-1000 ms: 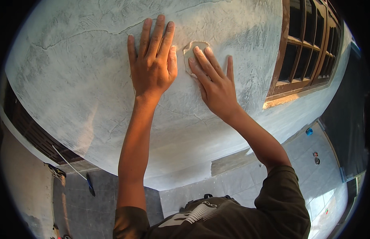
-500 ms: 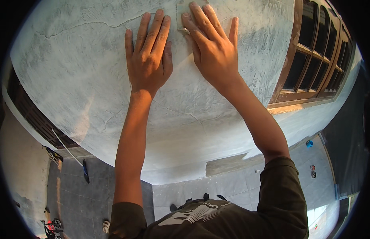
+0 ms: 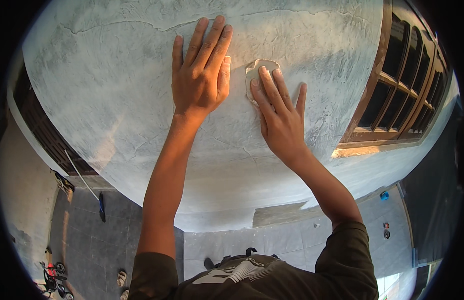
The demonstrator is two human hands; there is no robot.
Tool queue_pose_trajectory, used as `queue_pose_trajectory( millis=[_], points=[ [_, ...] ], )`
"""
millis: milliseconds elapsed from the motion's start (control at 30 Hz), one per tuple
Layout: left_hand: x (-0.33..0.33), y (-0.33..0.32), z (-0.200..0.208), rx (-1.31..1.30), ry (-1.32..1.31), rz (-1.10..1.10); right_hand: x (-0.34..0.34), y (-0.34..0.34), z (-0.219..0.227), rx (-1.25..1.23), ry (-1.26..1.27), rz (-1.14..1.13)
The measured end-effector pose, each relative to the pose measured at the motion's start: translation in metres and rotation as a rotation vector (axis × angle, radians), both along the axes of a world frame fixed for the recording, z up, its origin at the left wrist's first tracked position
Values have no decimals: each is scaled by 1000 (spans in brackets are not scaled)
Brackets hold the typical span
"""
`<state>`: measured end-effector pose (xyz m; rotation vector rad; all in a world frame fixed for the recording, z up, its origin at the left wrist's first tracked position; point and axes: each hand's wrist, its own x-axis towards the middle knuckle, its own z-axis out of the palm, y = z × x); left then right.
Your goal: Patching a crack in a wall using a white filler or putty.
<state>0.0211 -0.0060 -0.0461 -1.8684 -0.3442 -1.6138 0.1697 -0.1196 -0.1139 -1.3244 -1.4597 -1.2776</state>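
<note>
A thin grey sheet of what looks like sandpaper [image 3: 253,75], with a pale curled edge, lies against the rough grey-white wall [image 3: 127,80]. My right hand [image 3: 283,120] holds it there under flattened fingers; the thumb is mostly hidden. To the left, my left hand [image 3: 199,75] rests on the same wall with its fingers stretched and nothing in it. Its fingertips reach a thin crack [image 3: 137,22] that runs across the plaster.
A brown wooden window [image 3: 392,90] with dark panes is on the right. Below lie grey floor tiles [image 3: 104,245], a long-handled blue tool [image 3: 101,207], sandals [image 3: 122,278], a small bicycle [image 3: 54,280] and a blue cup [image 3: 384,195].
My right hand has slid down the wall and slightly right, taking the sheet with it. The left hand keeps its flat pose on the wall, and the whole view has shifted a little.
</note>
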Motion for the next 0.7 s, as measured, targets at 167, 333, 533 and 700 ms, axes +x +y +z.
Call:
queue_pose_trajectory(
  millis=[167, 333, 533, 700],
  points=[
    [2, 1, 1, 4, 12, -30, 4, 17, 75, 132, -97, 65],
    [2, -6, 2, 20, 39, -49, 12, -7, -6, -70, -4, -21],
    [12, -4, -13, 80, 160, -393, 14, 14, 73, 43, -213, 82],
    [17, -13, -8, -27, 42, -320, 34, 5, 82, -31, -306, 300]
  ],
)
